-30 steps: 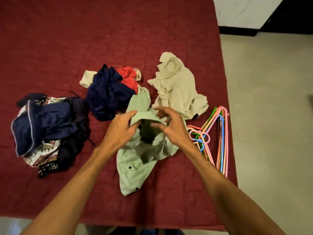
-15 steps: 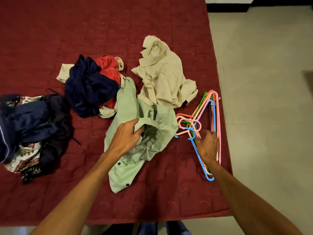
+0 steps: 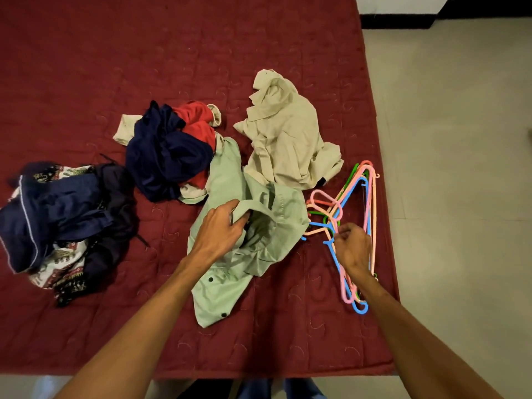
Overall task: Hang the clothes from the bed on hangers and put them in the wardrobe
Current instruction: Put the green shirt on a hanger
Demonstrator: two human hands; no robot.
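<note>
The left hand [image 3: 221, 229] grips the collar of the crumpled pale-green button shirt [image 3: 230, 283]. The right hand [image 3: 352, 250] pinches stacked coloured plastic hangers [image 3: 370, 205] at the maroon quilted bed's [image 3: 288, 341] right edge.

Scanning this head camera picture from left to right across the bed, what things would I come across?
Dark blue and patterned pile → navy and red pile → pale green shirt → coloured hangers → floor.
</note>
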